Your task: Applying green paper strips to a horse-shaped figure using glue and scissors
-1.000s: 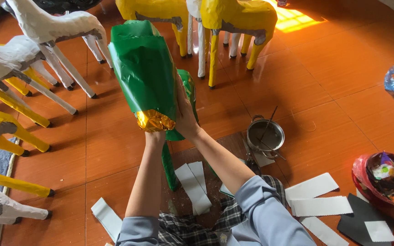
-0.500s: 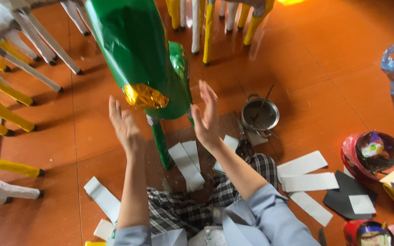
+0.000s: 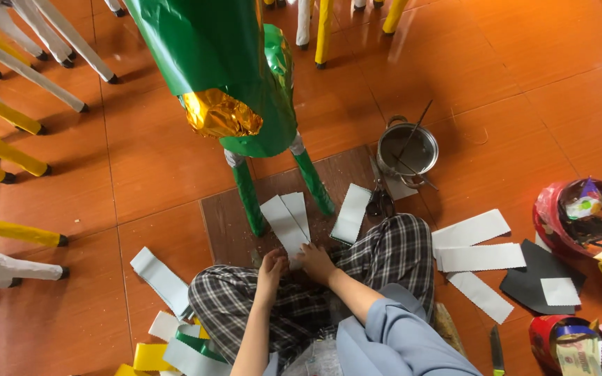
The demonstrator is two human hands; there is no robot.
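Note:
A paper animal figure wrapped in shiny green foil (image 3: pixel 224 63), with a gold foil patch (image 3: pixel 219 113) and green legs, stands on a brown board (image 3: pixel 226 223) in front of me. My left hand (image 3: pixel 270 267) and my right hand (image 3: pixel 315 263) are low at my plaid-trousered knees. Both touch the near end of white paper strips (image 3: pixel 286 219) lying on the board. The fingers are curled at the strips; a firm hold cannot be made out.
A small metal pot with sticks (image 3: pixel 406 150) and scissors (image 3: pixel 380 198) lie right of the figure. More white strips (image 3: pixel 469 228), black paper (image 3: pixel 532 275), tape rolls (image 3: pixel 566 341), a knife (image 3: pixel 496 349) and a red bowl (image 3: pixel 571 216) sit right. White and yellow figure legs (image 3: pixel 8 136) stand left.
Both hands left the green figure and dropped down to the white strips by my knees. The figure now stands alone on its legs. The view tilted downward.

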